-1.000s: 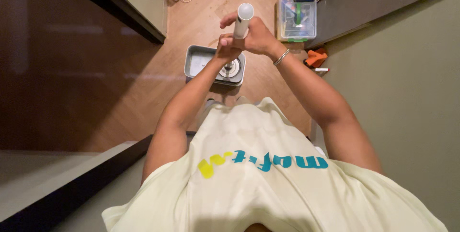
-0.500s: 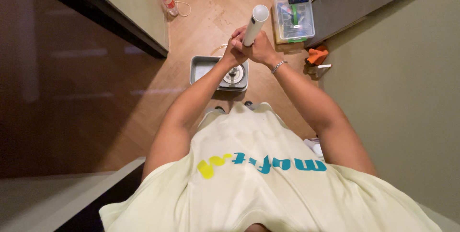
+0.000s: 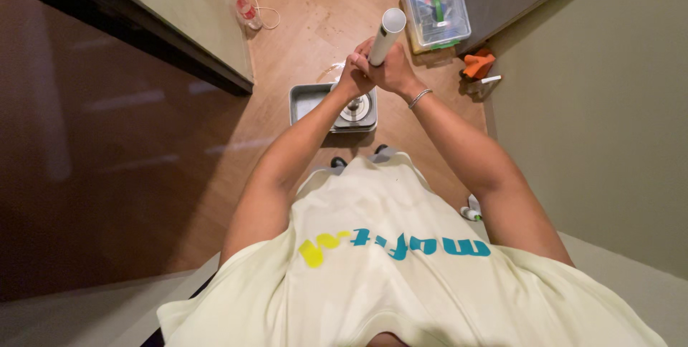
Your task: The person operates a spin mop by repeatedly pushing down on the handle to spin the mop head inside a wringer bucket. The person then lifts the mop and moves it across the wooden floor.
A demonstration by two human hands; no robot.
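Observation:
I look straight down my pale shirt at a wooden floor. Both hands grip a white pole (image 3: 388, 32) that stands upright in front of me, its round top end tilted toward the camera. My left hand (image 3: 352, 78) wraps the shaft just below my right hand (image 3: 390, 71), and the two hands touch. A thin bracelet sits on my right wrist. Directly beneath the hands lies a grey rectangular bucket (image 3: 308, 98) with a round spinner part (image 3: 356, 109) at its right end. The pole's lower end is hidden behind my hands.
A clear plastic box with green clips (image 3: 437, 7) stands at the top right, by a grey wall. An orange object (image 3: 476, 65) lies near that wall. A small bottle with a red cap (image 3: 246, 8) and a cord sit at the top left. Dark glossy panel fills the left.
The pole's top and both hands have shifted a little to the right and upward in view, and the view has tilted so the bucket sits slightly lower and left.

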